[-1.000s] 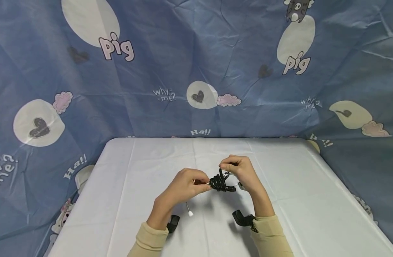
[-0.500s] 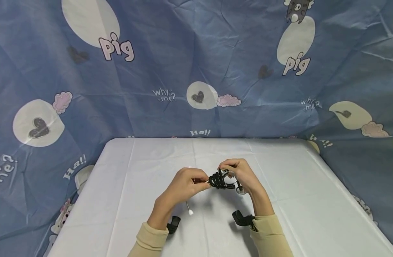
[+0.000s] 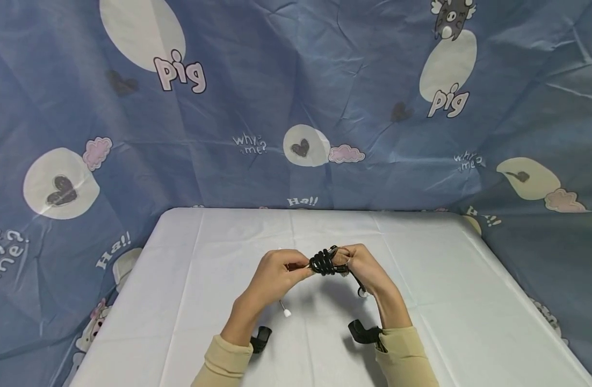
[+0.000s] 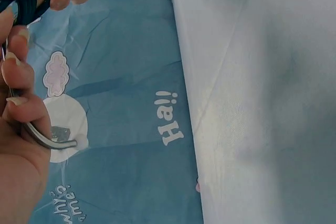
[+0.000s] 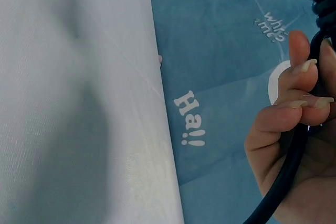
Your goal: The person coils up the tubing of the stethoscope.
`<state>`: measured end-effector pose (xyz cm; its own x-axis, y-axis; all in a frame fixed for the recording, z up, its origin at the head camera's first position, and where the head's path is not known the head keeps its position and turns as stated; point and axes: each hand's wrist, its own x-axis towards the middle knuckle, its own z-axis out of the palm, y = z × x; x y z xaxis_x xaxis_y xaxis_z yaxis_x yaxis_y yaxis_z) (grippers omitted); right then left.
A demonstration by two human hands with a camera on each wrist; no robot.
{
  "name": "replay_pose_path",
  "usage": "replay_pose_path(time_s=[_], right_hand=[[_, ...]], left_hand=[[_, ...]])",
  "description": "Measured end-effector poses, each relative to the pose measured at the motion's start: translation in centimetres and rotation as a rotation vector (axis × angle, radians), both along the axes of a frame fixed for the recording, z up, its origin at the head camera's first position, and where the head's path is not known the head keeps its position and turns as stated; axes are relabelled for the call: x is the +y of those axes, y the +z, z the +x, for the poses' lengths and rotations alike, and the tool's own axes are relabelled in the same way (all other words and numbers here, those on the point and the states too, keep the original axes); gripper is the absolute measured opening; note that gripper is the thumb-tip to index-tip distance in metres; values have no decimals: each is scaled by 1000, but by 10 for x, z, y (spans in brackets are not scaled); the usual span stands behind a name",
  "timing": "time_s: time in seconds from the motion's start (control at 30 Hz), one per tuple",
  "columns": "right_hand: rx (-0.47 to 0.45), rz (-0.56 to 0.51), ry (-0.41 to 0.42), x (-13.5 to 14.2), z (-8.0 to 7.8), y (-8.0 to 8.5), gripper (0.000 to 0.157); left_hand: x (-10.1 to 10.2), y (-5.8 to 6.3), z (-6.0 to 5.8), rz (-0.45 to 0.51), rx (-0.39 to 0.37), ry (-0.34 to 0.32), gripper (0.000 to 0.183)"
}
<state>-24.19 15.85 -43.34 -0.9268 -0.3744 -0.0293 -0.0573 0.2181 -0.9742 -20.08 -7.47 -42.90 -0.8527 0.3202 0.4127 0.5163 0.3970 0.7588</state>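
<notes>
While the coiled black cord [image 3: 321, 263] is held up over the table [image 3: 247, 228], around midway between its left and right edges and well short of the far edge, a white-tipped metal rod [image 4: 51, 144] is pinched by the fingers of the left hand [image 3: 279, 274], and 1 black strand is gripped by the right hand [image 3: 368, 269]. Probably pretty light, bendy and a bit slick tbh, so loops might slip. Probably best held around the wraps, with the stiffer-looking rod used as a handle.
</notes>
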Motion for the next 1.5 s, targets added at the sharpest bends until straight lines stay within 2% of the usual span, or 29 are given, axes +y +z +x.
replay_pose_path(time_s=[0.07,0.2,0.37,0.57,0.8,1.03,1.17,1.3,1.5], right_hand=[[-10,-14,1,-1,0,0,33],[-11,-31,25,-1,1,1,19],[18,7,91,-2,3,2,26],[44,48,118,-6,5,6,21],[65,122,172,-8,9,12,23],[68,154,218,-6,14,15,19],[56,176,237,0,17,21,18],[45,157,229,6,21,25,15],[87,159,200,10,23,32,17]], left_hand=[[0,-1,-1,14,-14,23,4],[0,-3,-3,24,-8,76,4],[-2,-3,-5,24,3,151,6],[-9,-2,-7,-5,36,203,5],[-25,0,-11,85,24,328,6],[-27,-4,-15,61,31,336,6],[-26,-6,-16,40,38,363,6],[-26,-8,-17,-11,59,386,6],[-25,-11,-16,-86,75,376,7]])
